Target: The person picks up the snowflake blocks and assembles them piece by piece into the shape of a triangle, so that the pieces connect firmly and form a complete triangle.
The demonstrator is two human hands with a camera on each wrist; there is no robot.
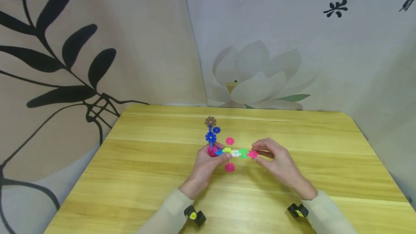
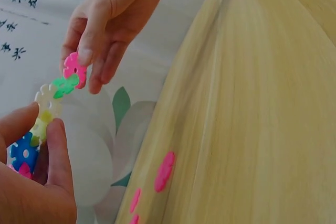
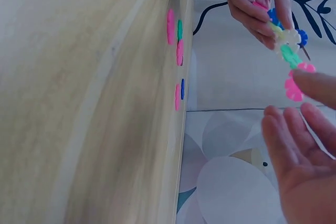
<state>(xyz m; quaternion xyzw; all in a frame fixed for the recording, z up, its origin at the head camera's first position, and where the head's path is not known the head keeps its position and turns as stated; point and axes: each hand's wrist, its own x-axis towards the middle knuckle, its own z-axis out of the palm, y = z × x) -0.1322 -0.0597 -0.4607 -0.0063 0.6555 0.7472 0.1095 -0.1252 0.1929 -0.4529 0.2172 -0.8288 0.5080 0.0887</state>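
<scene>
Plastic snowflake discs with notched edges are joined in a bent chain between the hands. My left hand [image 1: 206,163] grips it around a pink disc [image 1: 212,151] and a blue disc [image 2: 23,153], with the thumb along the yellow disc [image 1: 227,150]. Rightward run a white disc [image 1: 235,153], a green disc [image 1: 243,151] and an end pink disc [image 1: 252,154]. My right hand [image 1: 281,161] pinches that end pink disc at its outer edge. Beyond the left hand stretches a blue part [image 1: 211,137] with a brown disc [image 1: 210,121] at its far end.
Loose pink discs lie on the wooden table, one beyond the chain [image 1: 230,141] and one nearer [image 1: 229,167]. A small blue disc [image 1: 216,130] shows beside the blue part. The table's back edge meets a printed wall cloth [image 1: 156,46].
</scene>
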